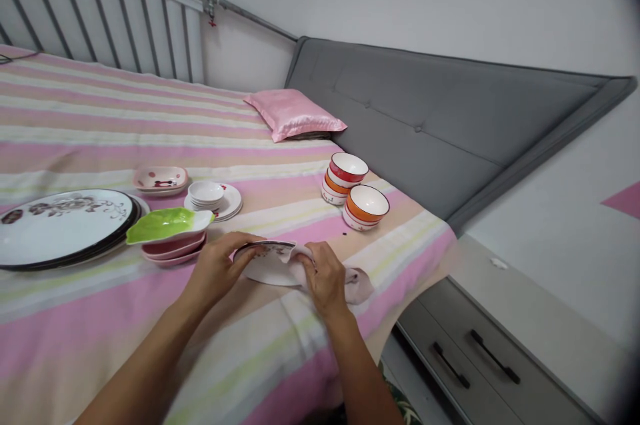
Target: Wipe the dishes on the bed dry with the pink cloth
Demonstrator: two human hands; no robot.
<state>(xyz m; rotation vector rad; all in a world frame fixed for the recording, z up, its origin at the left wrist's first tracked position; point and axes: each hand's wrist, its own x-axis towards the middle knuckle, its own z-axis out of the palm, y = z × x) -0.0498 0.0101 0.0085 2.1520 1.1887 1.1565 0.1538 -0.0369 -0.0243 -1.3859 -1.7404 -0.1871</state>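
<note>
A small white plate (267, 265) with a dark rim and floral print is held just above the striped bed. My left hand (219, 266) grips its left edge, fingers curled over the rim. On the plate's right side, my right hand (324, 276) presses a pale pink cloth (356, 282) against it, fingers closed on the cloth. The cloth's loose end trails to the right on the bed.
On the bed (100, 318) lie a green leaf-shaped dish (167, 224) on pink dishes, large round plates (60, 225), small white saucers (214, 198), a pink dish (160, 180) and two stacks of bowls (354, 192). A pink pillow (294, 113) lies by the grey headboard (440, 125); drawers (475, 358) stand on the right.
</note>
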